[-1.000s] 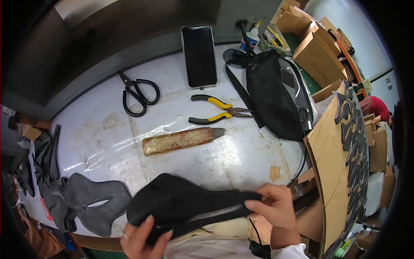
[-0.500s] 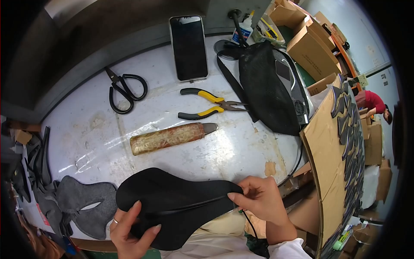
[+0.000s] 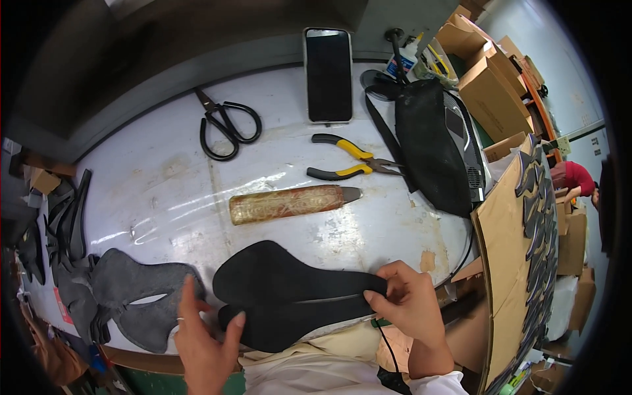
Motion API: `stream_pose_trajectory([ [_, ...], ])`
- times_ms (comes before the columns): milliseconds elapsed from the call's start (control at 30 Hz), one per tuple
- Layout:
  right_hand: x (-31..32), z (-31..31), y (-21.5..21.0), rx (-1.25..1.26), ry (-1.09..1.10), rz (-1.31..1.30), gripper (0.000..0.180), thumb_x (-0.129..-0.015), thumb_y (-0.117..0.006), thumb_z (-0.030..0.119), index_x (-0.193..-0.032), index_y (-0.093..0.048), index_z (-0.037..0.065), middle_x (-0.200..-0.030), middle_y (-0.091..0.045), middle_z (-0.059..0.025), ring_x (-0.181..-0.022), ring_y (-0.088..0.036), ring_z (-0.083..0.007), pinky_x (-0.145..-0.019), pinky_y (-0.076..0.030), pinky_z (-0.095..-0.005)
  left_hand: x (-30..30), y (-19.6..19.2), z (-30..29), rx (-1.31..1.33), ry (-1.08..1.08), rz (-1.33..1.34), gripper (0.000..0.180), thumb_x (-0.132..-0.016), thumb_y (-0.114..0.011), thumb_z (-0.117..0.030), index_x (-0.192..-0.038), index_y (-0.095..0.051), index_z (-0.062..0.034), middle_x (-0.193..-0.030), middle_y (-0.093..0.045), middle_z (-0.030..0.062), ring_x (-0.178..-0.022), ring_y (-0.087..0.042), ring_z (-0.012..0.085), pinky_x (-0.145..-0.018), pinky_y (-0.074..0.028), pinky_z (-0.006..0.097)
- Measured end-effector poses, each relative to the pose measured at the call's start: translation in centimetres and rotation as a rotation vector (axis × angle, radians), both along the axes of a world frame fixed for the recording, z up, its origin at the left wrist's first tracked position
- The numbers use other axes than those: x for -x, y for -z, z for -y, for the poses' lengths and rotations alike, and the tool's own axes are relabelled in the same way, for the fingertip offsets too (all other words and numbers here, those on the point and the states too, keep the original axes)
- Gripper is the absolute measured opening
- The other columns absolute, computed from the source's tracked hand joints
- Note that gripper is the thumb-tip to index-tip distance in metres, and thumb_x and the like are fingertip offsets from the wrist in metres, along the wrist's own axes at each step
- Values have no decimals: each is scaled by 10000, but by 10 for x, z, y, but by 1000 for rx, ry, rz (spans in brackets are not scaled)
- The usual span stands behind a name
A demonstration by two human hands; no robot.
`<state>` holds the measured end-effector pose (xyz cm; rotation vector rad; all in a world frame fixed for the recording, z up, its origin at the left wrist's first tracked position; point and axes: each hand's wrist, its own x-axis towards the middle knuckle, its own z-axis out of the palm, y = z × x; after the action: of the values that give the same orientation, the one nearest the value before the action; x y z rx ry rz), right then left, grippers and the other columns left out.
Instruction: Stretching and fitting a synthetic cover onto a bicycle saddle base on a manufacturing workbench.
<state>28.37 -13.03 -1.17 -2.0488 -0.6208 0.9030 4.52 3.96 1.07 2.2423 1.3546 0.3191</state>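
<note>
A black saddle-shaped cover piece (image 3: 283,276) with a long slit down its middle lies along the table's near edge, wide lobes to the left. My right hand (image 3: 411,306) pinches its narrow right end between thumb and fingers. At the wide end, my left hand (image 3: 205,339) has thumb and fingers spread. Its thumb tip overlaps the lower lobe; whether it presses there I cannot tell. Behind the left fingers is a grey saddle-shaped piece (image 3: 141,273) with a short slit, lying beside the dark strips and pieces (image 3: 69,263) on the left.
Farther back lie a tape-wrapped knife (image 3: 286,204), yellow-and-black pliers (image 3: 355,158), black-handled scissors (image 3: 227,125) and a phone (image 3: 328,79). A black cloth-covered device (image 3: 428,145) and a glue bottle (image 3: 403,60) stand at back right. Cardboard (image 3: 503,257) bearing dark pieces borders the right; a person (image 3: 576,179) is beyond.
My left hand has loosened from the black piece, its fingers moving off the wide end. The piece now lies flatter, its two lobes parted at the slit. The whole view has shifted slightly.
</note>
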Motion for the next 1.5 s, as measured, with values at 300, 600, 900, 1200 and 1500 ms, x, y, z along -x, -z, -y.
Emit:
stream_pose_trajectory([
  [300,-10,14,3,-143,-154,-284,221,-852,-723,114,-978,-641,-47,-554,-580,-2,-486,-508,-47,-461,-400,-215,8,41,29,352,-320,1107,685,-740,-800,-84,-1308,-425,-10,-1003,-552,52,-909,-581,160,-859,-488,287],
  [600,65,-42,-18,-645,-49,-1236,867,-868,-511,694,-1305,-444,-52,-1150,-563,-194,-1008,-586,-243,-964,-437,-397,37,1,-7,1165,-24,1254,216,-709,-758,48,-909,-678,57,-903,-686,150,-809,-675,213,-716,-542,295],
  [900,55,-61,-58,-617,-512,-15,436,-800,-755,292,-1081,-651,-25,-1046,-636,-201,-1000,-624,-317,-897,-485,-417,50,-86,-11,-468,1004,760,152,-821,-711,-176,-926,-725,-68,-971,-673,55,-905,-671,220,-789,-518,347],
  [1200,62,-34,-70,-842,-275,-250,161,-770,-791,74,-837,-666,-1,-1065,-623,-280,-942,-665,-317,-833,-531,-346,58,-48,4,-674,770,633,285,-768,-747,-330,-942,-701,-108,-862,-652,7,-771,-610,170,-666,-445,359],
  [1500,40,-27,-66,-980,-380,-241,265,-781,-817,210,-877,-659,19,-1012,-632,-298,-874,-683,-325,-739,-556,-316,68,-41,-41,768,332,600,123,-885,-687,-78,-976,-660,0,-737,-634,13,-605,-534,60,-537,-415,231],
])
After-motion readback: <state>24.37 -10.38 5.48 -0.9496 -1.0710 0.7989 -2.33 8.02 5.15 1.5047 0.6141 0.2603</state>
